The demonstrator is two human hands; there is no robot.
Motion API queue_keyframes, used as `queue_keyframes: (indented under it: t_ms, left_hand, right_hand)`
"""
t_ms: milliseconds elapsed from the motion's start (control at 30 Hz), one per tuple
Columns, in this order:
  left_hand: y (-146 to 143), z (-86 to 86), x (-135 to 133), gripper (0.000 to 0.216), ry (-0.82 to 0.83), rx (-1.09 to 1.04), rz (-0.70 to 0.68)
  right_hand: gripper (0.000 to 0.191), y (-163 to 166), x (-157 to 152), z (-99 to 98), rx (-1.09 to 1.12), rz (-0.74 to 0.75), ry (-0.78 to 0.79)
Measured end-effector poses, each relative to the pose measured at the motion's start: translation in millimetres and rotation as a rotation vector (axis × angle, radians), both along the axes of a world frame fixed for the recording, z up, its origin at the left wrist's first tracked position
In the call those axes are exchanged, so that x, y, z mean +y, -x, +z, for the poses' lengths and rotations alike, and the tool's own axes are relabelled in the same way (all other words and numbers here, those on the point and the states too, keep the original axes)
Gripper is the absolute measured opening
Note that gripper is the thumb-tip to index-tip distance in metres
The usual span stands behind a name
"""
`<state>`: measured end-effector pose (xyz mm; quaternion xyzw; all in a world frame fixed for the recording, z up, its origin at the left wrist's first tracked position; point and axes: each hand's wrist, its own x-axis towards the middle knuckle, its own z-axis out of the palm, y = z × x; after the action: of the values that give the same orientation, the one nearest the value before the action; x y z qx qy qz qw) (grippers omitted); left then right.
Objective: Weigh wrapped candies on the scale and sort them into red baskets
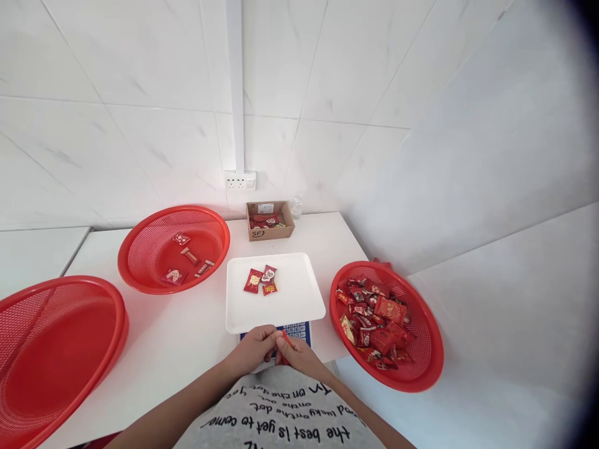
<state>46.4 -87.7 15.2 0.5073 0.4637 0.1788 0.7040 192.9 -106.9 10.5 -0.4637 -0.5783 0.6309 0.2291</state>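
Left hand [255, 349], right hand [300, 357] pinch packet [287, 339] lying diagonally

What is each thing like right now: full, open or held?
red packet, pinched between left hand and right hand
white tray, holding three packets
right basket, heaped with packets
middle basket, holding a few packets
cardboard box, open

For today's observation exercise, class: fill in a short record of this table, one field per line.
Hands: left hand and right hand together pinch a red packet
Scale: white tray on top, holding three packets
Right basket: heaped with red packets
Far left basket: four packets
Near left basket: red mesh, partly out of frame
Back: cardboard box with packets, by the wall
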Motion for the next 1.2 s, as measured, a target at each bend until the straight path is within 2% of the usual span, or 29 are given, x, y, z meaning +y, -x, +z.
queue_keyframes:
  t_ms: [200,400,567,667,933,1067,1200]
  left_hand:
    - [-7.9,15.7,7.2,0.043,-0.047,0.014,0.247]
    - [-10.0,12.8,2.0,0.053,0.055,-0.027,0.146]
    - [-22.2,10.8,-1.3,0.053,0.156,-0.087,0.288]
    - [-27.3,16.7,-2.3,0.051,0.139,-0.075,0.348]
    - [-43.4,31.4,-5.6,0.048,0.007,0.030,0.287]
    - [-53.0,37.8,-8.1,0.051,-0.082,0.167,0.231]
    - [-57.3,39.3,-12.6,0.051,-0.146,0.326,0.240]
  right_hand:
    - [0.058,-9.0,17.5,4.4,0.012,-0.124,0.168]
    - [0.056,-11.1,24.6,11.4,0.081,0.043,0.091]
    - [0.056,-18.5,22.9,12.0,0.194,0.056,0.095]
    - [0.055,-21.7,23.2,12.2,0.206,0.075,0.062]
    - [0.056,-33.0,22.5,1.0,0.163,0.100,0.021]
    - [0.059,-39.9,22.8,-3.1,0.159,0.115,0.017]
    - [0.059,-41.7,22.3,-9.1,0.164,0.160,0.020]
